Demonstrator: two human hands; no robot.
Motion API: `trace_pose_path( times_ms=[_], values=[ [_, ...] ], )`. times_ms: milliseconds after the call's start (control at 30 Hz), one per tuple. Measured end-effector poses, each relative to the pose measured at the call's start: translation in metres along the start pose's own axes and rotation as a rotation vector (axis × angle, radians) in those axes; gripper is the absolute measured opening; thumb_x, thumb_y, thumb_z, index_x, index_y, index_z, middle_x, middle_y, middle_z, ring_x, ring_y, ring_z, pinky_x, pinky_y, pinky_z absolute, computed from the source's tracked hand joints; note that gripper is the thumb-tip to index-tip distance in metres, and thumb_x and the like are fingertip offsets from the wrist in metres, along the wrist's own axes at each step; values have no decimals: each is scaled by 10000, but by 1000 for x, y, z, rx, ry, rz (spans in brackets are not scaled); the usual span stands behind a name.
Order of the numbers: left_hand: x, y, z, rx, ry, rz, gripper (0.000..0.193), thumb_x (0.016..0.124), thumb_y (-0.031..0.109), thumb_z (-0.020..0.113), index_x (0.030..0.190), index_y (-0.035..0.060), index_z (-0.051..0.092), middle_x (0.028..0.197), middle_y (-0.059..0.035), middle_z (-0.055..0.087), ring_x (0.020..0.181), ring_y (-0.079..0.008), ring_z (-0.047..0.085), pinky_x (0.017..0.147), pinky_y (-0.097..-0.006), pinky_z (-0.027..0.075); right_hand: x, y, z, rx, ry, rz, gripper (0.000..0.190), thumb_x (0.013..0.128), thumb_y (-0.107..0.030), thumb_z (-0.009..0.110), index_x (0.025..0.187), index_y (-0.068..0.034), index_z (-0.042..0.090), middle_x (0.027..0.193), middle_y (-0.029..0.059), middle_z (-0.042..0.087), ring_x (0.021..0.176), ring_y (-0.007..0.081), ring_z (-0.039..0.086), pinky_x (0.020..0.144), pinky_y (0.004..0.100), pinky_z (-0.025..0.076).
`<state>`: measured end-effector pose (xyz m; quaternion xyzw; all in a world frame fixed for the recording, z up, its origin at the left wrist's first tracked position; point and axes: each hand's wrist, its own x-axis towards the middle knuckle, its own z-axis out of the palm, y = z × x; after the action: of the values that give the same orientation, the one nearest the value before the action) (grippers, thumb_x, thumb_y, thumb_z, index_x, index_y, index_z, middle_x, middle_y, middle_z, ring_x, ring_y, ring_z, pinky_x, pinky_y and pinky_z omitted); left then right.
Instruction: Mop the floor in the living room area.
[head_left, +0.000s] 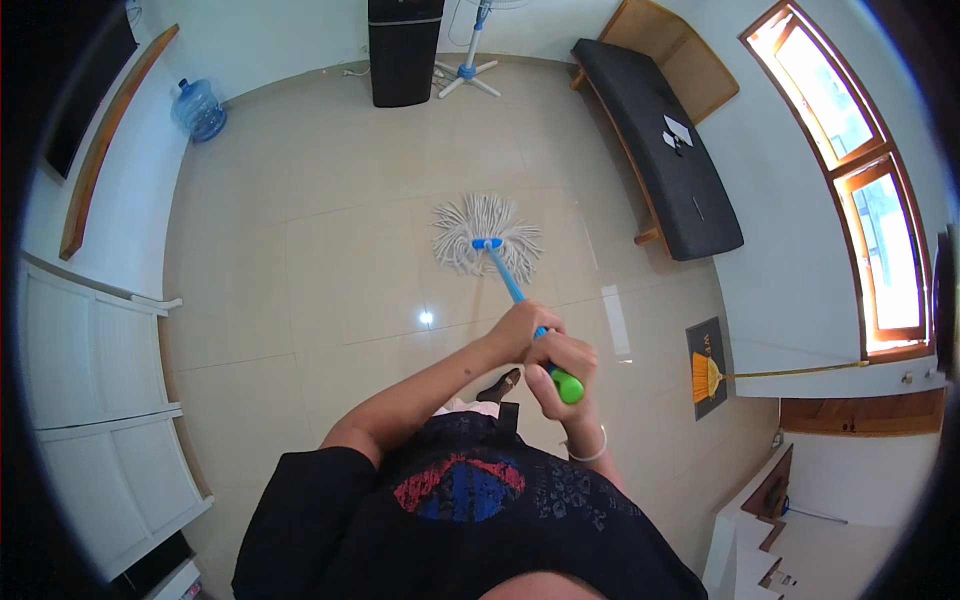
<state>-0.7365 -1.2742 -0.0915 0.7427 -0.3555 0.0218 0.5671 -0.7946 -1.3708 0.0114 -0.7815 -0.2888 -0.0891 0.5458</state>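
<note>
A string mop (480, 214) with off-white cotton strands lies fanned out on the beige tiled floor (352, 262) ahead of me. Its blue clamp joins a blue handle (506, 276) that slants up towards my body. My left hand (525, 330) wraps the handle lower down. Just above it on the handle, close to the green end cap (568, 388), my right hand (564, 367) is closed around the grip. The two hands nearly touch. A white band circles my right wrist.
On the right stands a black padded bench (660, 150) with papers on it. A yellow broom (706, 377) rests over a dark doormat (707, 334). A black bin-like appliance (405, 60), a fan stand (468, 71) and a blue water jug (199, 112) line the far side. White cabinets (105, 360) flank the left.
</note>
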Motion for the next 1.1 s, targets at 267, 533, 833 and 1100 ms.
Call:
trace_pose_path(
  times_ms=[267,533,833,1100],
  values=[
    [-39,4,16,-16,53,-104,164,706,254,639,681,92,643,601,-108,581,604,-304,570,581,-370,421,-15,-21,16,117,-82,-90,176,679,-145,663,610,-55,529,510,43,448,461,197,457,470,305,335],
    [-14,-51,-4,65,7,27,213,682,291,624,705,80,643,668,-118,613,650,-319,579,600,-377,436,-4,35,32,-67,-39,-41,183,677,-129,660,594,-48,518,501,63,459,458,198,455,457,314,328],
    [-38,42,0,-150,71,-133,189,671,266,622,726,88,656,651,-126,608,655,-309,588,574,-371,436,-6,-48,13,96,-54,-49,259,748,-191,654,580,-43,524,514,68,457,484,208,477,476,302,354],
    [-33,-30,1,86,213,65,184,694,265,629,737,86,631,670,-96,590,663,-276,570,623,-360,437,-6,6,45,-60,225,-188,249,775,-210,617,601,-52,536,550,103,505,494,254,501,493,326,375]
  ],
)
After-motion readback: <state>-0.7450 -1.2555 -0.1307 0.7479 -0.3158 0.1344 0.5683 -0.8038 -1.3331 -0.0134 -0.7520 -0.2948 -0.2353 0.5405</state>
